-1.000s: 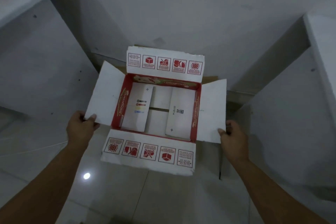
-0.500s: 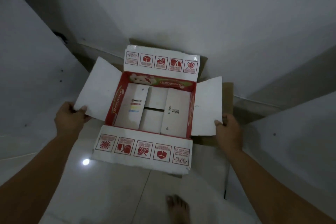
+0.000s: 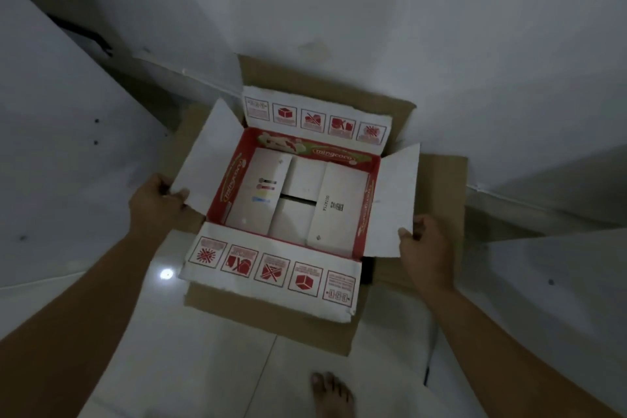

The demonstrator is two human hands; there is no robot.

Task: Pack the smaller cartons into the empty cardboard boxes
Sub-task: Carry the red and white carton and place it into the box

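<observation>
A red-and-white carton (image 3: 366, 207) with its four flaps spread open hangs between my hands. It is over a larger brown cardboard box (image 3: 441, 187) that lies open on the floor, its brown flaps showing all around the carton. My left hand (image 3: 154, 204) grips the corner of the carton's left white flap. My right hand (image 3: 425, 248) pinches the lower edge of the right white flap. The carton's inside is empty, with only its folded bottom panels showing.
White walls (image 3: 339, 3) close in behind and at both sides, forming a corner. The floor (image 3: 190, 349) is glossy white tile with a light reflection. My bare foot (image 3: 334, 395) stands near the bottom edge, just in front of the brown box.
I have stepped closer with the carton. It has come down over the brown box, whose flaps now show around it. My foot has come further into view.
</observation>
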